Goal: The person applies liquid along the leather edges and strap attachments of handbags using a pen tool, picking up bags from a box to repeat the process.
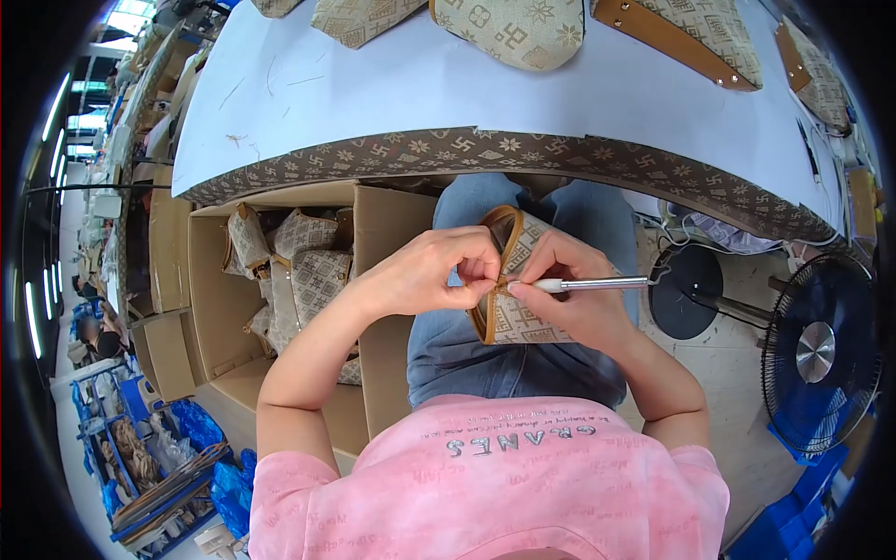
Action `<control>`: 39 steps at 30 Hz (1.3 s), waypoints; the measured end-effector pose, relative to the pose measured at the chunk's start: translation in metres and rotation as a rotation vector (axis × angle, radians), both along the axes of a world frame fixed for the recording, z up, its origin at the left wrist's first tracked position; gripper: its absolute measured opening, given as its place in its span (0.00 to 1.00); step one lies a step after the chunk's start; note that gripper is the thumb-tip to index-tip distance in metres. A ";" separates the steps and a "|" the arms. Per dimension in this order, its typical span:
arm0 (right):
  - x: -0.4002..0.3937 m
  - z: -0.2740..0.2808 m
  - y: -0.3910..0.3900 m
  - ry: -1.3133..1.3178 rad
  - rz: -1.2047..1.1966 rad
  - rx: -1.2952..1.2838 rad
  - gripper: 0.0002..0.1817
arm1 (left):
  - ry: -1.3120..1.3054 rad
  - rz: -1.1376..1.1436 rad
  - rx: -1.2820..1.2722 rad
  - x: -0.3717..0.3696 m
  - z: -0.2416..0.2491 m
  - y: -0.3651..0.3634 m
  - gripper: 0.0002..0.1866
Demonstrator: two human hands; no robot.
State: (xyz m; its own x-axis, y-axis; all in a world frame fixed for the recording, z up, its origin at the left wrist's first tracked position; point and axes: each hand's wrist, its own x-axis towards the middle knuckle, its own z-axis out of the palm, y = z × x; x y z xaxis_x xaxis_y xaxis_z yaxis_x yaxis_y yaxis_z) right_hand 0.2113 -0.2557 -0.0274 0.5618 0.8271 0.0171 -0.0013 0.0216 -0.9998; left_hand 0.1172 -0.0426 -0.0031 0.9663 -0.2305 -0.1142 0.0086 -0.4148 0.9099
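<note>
A beige patterned fabric pouch (523, 317) with tan trim round its open mouth lies on its side across my lap, mouth toward the left. My left hand (448, 271) is closed, thumb and forefinger pinching at the tan trim (485, 322). Whether a thread is also between those fingertips is too small to tell. In my right hand (579, 289) is a slim pen-shaped tool (607, 284), white near the fingers and silvery toward its right end. The right fingertips meet the trim right beside the left ones, and the tool's tip is hidden there.
A cardboard box (215, 327) full of similar patterned pieces (313, 280) stands left of my legs. Ahead is a white-topped table (373, 103) with several patterned pieces (523, 33) along its far side. A black fan (817, 350) stands at right. Blue crates (121, 448) are at lower left.
</note>
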 end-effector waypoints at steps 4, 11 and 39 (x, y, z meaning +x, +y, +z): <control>-0.001 0.003 0.000 0.045 0.009 0.009 0.08 | 0.001 0.001 -0.007 0.000 0.000 0.000 0.08; -0.002 0.001 0.000 0.124 -0.007 0.021 0.09 | 0.012 0.018 -0.039 -0.001 -0.002 0.001 0.07; 0.004 -0.004 -0.001 0.329 -0.013 0.074 0.09 | -0.107 0.091 0.335 -0.013 0.041 -0.011 0.12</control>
